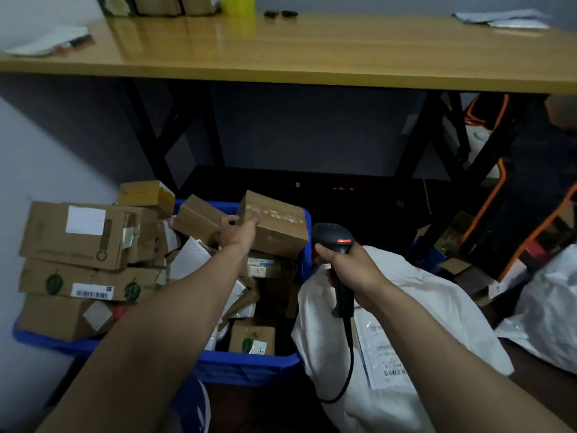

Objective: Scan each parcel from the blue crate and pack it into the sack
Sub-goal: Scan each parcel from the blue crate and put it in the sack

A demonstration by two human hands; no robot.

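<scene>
At frame centre, the left hand (234,228) grips a cardboard box (278,228) at the blue crate's (249,365) far corner. The right hand (346,264) holds the scanner (335,237). Many parcels (252,337) fill the crate beside the sack (437,295), so most of the work likely remains.

Blue crate (249,366), brown parcels (274,235), white sack (421,307), black scanner (327,234) with red light (343,241), honey-yellow tabletop (312,51)

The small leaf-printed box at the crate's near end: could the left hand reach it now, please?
Probably not yet: the left hand grips a brown box at the far end of the crate. The leaf-printed box itself lies uncovered.
</scene>
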